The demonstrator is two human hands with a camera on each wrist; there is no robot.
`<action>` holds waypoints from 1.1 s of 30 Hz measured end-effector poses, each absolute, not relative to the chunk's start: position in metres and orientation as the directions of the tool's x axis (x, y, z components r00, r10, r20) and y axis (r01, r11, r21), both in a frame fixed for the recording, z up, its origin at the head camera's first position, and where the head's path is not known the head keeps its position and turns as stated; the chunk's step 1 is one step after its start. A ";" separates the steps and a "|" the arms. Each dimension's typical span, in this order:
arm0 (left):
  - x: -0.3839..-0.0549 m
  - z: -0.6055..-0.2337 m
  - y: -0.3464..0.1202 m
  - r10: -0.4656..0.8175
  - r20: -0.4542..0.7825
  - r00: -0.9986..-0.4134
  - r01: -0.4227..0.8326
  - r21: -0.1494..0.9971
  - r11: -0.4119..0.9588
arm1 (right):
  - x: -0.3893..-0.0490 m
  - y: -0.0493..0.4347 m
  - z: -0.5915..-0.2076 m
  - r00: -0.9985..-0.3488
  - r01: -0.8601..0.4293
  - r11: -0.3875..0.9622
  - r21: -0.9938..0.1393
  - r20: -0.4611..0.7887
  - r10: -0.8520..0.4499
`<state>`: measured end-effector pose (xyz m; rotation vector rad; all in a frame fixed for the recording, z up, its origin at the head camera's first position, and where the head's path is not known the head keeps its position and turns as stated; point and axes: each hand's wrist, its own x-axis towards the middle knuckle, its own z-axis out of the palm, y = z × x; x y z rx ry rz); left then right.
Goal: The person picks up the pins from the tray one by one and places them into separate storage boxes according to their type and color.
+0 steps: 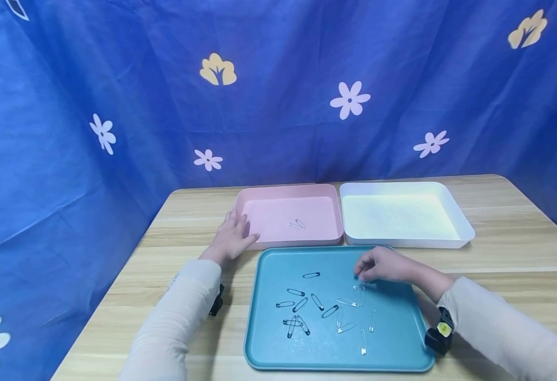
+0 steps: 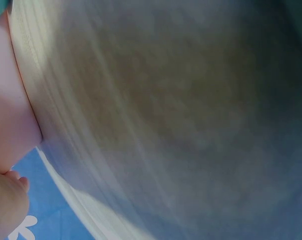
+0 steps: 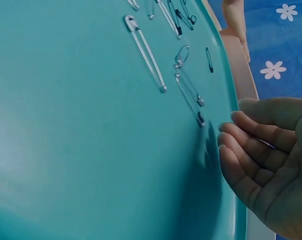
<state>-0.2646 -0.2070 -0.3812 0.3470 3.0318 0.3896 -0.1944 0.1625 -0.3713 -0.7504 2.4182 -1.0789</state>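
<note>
My right hand [image 1: 385, 264] hovers over the upper right of the teal tray [image 1: 392, 333], fingers loosely curved with thumb and forefinger near each other. Nothing shows in its palm in the right wrist view. Just below its fingertips lie silver safety pins [image 1: 347, 302], and more of them are scattered over the tray's right half. Black safety pins [image 1: 317, 302] lie across the left half. With fingers spread, my left hand [image 1: 230, 238] rests at the left rim of the pink tray [image 1: 268, 211], which holds a few silver pins [image 1: 297, 224].
A white tray [image 1: 407, 241] stands right of the pink one, both behind the teal tray on a wooden table [image 1: 511, 227]. A blue flowered cloth [image 1: 278, 127] hangs behind the table. In the left wrist view, a blurred surface fills most of the picture.
</note>
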 end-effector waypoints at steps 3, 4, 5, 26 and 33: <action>-0.265 -0.382 -0.207 0.234 -0.034 -0.972 0.218 0.256 0.942 | -0.193 0.163 -0.375 -0.773 -0.327 0.553 -0.766 -0.120 -0.623; -0.265 -0.382 -0.207 0.236 -0.033 -0.971 0.220 0.254 0.942 | -0.193 0.164 -0.376 -0.768 -0.333 0.550 -0.766 -0.118 -0.629; -0.265 -0.382 -0.207 0.239 -0.031 -0.971 0.223 0.252 0.942 | -0.192 0.164 -0.377 -0.764 -0.338 0.547 -0.766 -0.116 -0.634; -0.266 -0.385 -0.207 0.229 -0.032 -0.973 0.215 0.242 0.946 | -0.185 0.161 -0.383 -0.718 -0.427 0.555 -0.714 -0.106 -0.688; -0.268 -0.384 -0.208 0.235 -0.037 -0.971 0.219 0.241 0.946 | -0.185 0.164 -0.386 -0.708 -0.468 0.555 -0.688 -0.084 -0.701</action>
